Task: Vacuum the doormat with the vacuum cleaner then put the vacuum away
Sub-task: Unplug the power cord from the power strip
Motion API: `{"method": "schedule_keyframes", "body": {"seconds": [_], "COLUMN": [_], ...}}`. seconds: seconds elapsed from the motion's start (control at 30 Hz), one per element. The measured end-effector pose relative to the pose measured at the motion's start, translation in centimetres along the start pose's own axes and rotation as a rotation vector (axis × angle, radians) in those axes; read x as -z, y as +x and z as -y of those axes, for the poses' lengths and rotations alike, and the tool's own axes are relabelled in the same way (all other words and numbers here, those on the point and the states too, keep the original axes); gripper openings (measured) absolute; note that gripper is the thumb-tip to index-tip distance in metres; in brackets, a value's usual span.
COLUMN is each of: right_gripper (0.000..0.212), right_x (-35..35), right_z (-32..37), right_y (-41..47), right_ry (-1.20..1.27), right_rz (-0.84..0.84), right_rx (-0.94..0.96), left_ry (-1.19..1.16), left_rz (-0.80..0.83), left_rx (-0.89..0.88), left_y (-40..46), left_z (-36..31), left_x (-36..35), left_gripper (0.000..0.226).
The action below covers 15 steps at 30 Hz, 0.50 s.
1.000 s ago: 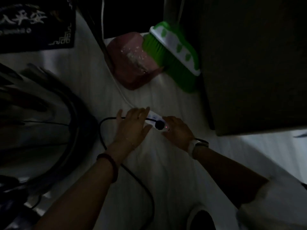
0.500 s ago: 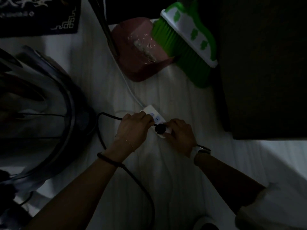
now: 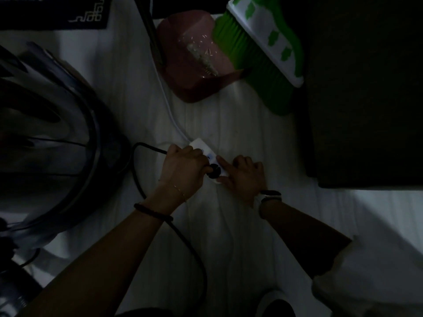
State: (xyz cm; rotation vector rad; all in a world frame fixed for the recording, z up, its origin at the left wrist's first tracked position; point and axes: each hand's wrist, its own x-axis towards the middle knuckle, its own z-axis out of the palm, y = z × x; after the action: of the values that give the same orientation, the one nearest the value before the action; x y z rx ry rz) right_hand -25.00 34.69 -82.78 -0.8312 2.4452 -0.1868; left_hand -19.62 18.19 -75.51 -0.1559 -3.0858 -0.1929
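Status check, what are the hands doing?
Left hand grips black plug at power strip. Right hand steadies strip. Cord loops left.

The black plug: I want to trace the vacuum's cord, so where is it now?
In the head view, mid-frame on the white power strip, the black plug sits between the left hand and right hand.

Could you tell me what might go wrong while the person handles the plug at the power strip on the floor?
The left hand grips the black plug close to its face, so fingers may slip toward the pins. The right hand only lightly steadies the white power strip, which could lift. The black cord loops under the forearm and might snag.
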Motion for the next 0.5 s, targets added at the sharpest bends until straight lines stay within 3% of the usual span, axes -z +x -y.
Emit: {"method": "schedule_keyframes", "body": {"seconds": [0.1,0.2,0.27,0.37,0.43,0.5], "right_gripper": [0.079,0.07,0.074,0.085,0.089,0.08], "right_x": [-0.5,-0.8,-0.7,-0.6,-0.6,-0.7], "right_z": [0.3,0.2,0.4,0.8,0.9,0.9], "right_y": [0.1,0.2,0.3,0.1,0.0,0.1], "right_ry": [-0.015,-0.04,-0.065,-0.094,-0.088,-0.073], "right_rz": [-0.006,-0.012,-0.02,-0.022,-0.016,-0.026], "right_rx": [0.004,0.008,0.014,0.018,0.01,-0.002], "left_ry": [-0.022,-0.024,-0.017,-0.052,-0.138,-0.218], "left_rz": [0.006,0.014,0.02,0.066,0.127,-0.007], "left_rx": [0.037,0.082,0.104,0.187,0.314,0.344], "left_y": [-0.4,-0.8,-0.9,-1.0,-1.1,0.0], "left_z": [-0.3,-0.6,-0.7,-0.3,-0.4,-0.9], "left_x": [0.4,-0.1,-0.3,0.0,0.7,2.5], "left_gripper": [0.009,0.017,0.024,0.007,0.022,0.035]}}
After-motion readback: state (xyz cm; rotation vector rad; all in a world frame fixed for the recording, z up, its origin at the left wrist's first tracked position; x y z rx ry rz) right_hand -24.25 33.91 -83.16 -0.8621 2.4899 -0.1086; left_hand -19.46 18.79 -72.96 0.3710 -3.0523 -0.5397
